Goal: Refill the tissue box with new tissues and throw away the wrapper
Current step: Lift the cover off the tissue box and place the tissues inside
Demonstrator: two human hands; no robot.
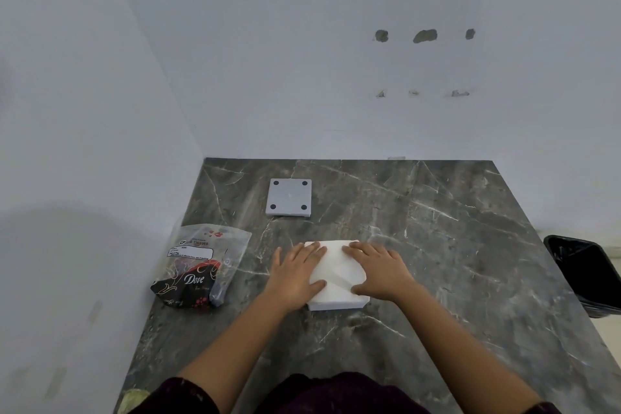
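A white tissue stack point(337, 274) fills a white square tissue box point(336, 305) lying on the dark marble table point(437, 245). My left hand point(295, 274) lies flat on the stack's left side, fingers spread. My right hand point(378, 270) lies flat on its right side. Both palms press down on the tissues; neither hand grips anything. The box's flat white bottom panel point(289, 197), with dark pads at its corners, lies apart toward the wall. The plastic "Dove" wrapper point(200, 267), dark at the bottom and clear on top, lies crumpled left of my left hand.
A black bin point(586, 274) with a dark liner stands off the table's right edge. White walls close the table at the back and left, forming a corner. Something yellowish point(134, 400) shows at the table's near left edge.
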